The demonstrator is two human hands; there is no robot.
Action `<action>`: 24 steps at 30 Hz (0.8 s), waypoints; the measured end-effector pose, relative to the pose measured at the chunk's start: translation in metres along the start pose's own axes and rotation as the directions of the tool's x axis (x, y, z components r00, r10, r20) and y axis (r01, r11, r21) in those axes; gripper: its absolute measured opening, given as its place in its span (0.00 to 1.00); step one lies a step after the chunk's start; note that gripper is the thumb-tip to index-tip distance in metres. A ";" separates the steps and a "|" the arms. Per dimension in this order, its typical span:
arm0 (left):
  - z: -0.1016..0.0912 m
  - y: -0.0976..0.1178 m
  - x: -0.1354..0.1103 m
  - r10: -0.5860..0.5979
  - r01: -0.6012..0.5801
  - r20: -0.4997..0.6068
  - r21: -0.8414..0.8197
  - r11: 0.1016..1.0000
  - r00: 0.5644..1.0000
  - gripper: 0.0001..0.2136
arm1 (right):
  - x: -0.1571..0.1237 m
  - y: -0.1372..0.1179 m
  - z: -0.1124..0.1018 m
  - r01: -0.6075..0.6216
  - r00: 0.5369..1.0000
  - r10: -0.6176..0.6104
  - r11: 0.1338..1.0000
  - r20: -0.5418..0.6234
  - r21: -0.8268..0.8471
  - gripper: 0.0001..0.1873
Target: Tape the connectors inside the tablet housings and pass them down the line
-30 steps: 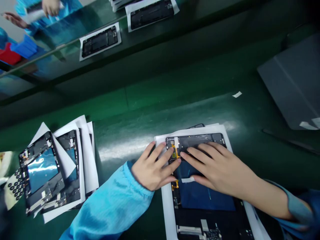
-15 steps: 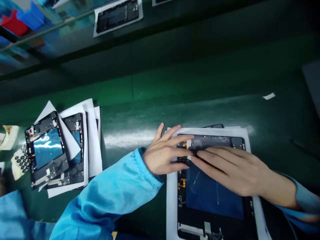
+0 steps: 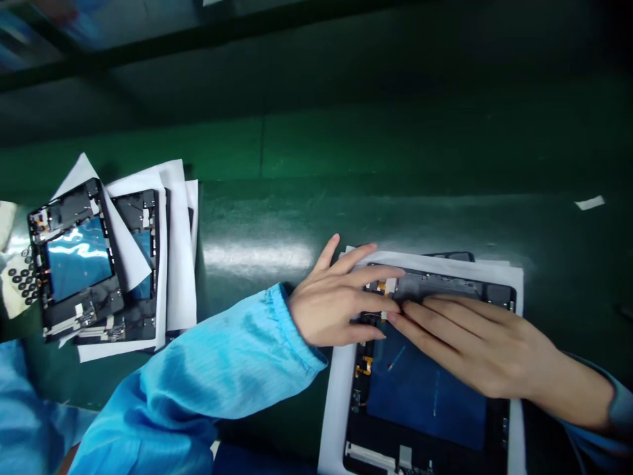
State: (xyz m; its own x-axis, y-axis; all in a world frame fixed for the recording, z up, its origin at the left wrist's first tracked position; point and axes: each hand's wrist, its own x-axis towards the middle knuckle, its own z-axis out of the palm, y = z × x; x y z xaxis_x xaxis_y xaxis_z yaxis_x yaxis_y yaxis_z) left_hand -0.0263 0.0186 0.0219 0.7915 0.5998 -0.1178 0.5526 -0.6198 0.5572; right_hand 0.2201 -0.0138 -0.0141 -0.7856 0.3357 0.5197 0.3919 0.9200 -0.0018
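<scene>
Room to pass lay over the glossy green tabletop (image 3: 257, 224) between the untidy stack of black frames and white sheets (image 3: 79, 260) and the blue-centred black rectangular frame (image 3: 420, 402); nearer, a bright blue fabric sleeve (image 3: 232, 363) spanned that gap.

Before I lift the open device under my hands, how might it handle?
The open device is probably stiff, looking straight-edged and unbent. It looks fragile, with orange parts exposed. Lying flat on the white sheet, it seems unlikely to roll.

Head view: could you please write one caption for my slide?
Left hand and right hand close together over an open tablet on white paper, more open tablets stacked at left.
</scene>
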 end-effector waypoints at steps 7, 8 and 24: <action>0.003 -0.001 -0.008 0.033 -0.026 -0.079 0.088 0.996 0.996 0.15 | 0.010 0.001 -0.004 0.063 0.998 -0.062 0.996 0.015 -0.062 0.18; 0.005 -0.001 -0.011 0.063 -0.047 -0.117 0.135 0.990 0.991 0.14 | 0.011 0.001 -0.004 0.066 0.998 -0.065 0.996 0.023 -0.065 0.17; 0.005 -0.003 -0.026 0.159 -0.181 0.085 0.475 0.861 0.984 0.19 | -0.003 -0.014 -0.014 -0.089 0.984 0.110 0.985 0.139 -0.148 0.14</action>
State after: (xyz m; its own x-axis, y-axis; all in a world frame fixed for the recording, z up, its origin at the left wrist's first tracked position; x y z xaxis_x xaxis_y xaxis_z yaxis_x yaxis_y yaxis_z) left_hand -0.0475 0.0024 0.0187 0.8887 0.4481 -0.0973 0.4571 -0.8824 0.1111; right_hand 0.2233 -0.0302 -0.0037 -0.7968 0.4594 0.3926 0.5266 0.8465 0.0782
